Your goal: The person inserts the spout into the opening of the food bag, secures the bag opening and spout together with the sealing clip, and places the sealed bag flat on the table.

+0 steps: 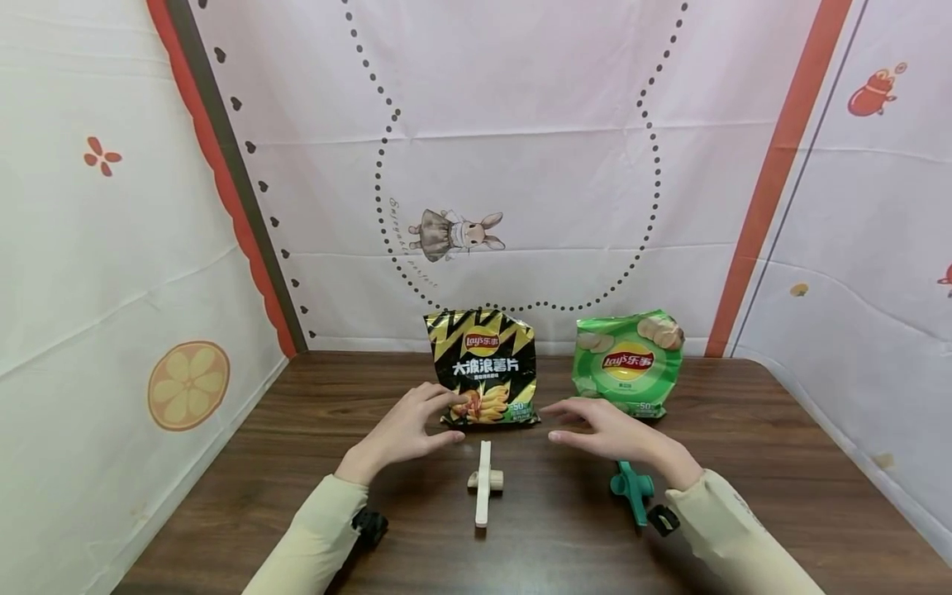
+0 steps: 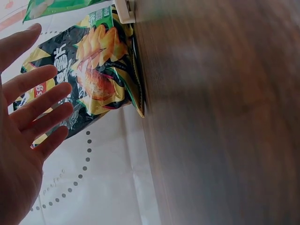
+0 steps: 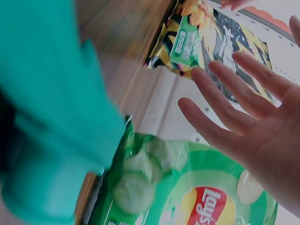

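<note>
A black and yellow bag of chips stands upright at the back of the table, and a green bag of chips stands to its right. In front of the black bag lies a white bag clip; a teal bag clip lies below my right forearm. My left hand hovers before the lower left of the black bag, fingers spread and holding nothing. Between the two bags, nearer the camera, my right hand hangs with fingers extended, also holding nothing. In the right wrist view the teal clip looms close and blurred.
The dark wooden table is bounded by printed white cloth at the back, left and right. Both bags stand close to the back cloth. Each wrist wears a black camera strap.
</note>
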Demonstrator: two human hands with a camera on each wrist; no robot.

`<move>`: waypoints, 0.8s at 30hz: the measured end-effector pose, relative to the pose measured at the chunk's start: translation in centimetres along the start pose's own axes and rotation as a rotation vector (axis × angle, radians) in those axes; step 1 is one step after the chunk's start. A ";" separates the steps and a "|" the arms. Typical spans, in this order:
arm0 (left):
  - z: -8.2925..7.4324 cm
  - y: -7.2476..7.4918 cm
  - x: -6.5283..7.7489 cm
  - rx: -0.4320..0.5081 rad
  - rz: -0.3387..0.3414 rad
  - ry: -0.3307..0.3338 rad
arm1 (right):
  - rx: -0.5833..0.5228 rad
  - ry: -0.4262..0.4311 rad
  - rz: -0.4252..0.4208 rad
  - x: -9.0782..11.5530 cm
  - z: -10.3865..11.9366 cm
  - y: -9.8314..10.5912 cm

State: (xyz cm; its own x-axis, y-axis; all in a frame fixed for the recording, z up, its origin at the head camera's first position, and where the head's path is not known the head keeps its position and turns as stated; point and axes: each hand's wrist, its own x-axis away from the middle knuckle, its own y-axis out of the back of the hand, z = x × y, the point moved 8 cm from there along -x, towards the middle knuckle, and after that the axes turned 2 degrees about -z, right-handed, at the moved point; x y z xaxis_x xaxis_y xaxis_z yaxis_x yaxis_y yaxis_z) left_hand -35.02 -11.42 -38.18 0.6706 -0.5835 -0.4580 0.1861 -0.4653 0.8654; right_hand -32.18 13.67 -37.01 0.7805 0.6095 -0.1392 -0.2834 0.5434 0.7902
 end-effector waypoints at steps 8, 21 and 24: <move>-0.2 0.0 -0.1 0.005 -0.012 -0.010 | -0.036 0.010 0.047 -1.4 0.9 -1.3; -0.8 -0.2 -0.5 0.017 -0.009 -0.027 | -0.043 0.036 0.126 -2.9 2.1 -3.8; -0.7 -0.2 -0.5 0.017 -0.008 -0.025 | -0.036 0.053 0.137 -3.1 2.3 -4.4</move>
State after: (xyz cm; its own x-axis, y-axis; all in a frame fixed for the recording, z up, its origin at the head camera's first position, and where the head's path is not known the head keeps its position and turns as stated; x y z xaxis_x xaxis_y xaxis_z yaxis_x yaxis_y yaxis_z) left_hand -34.89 -10.53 -37.99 0.6509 -0.5960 -0.4702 0.1790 -0.4814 0.8580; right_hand -32.09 8.12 -38.70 0.7029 0.7085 -0.0633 -0.4061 0.4728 0.7820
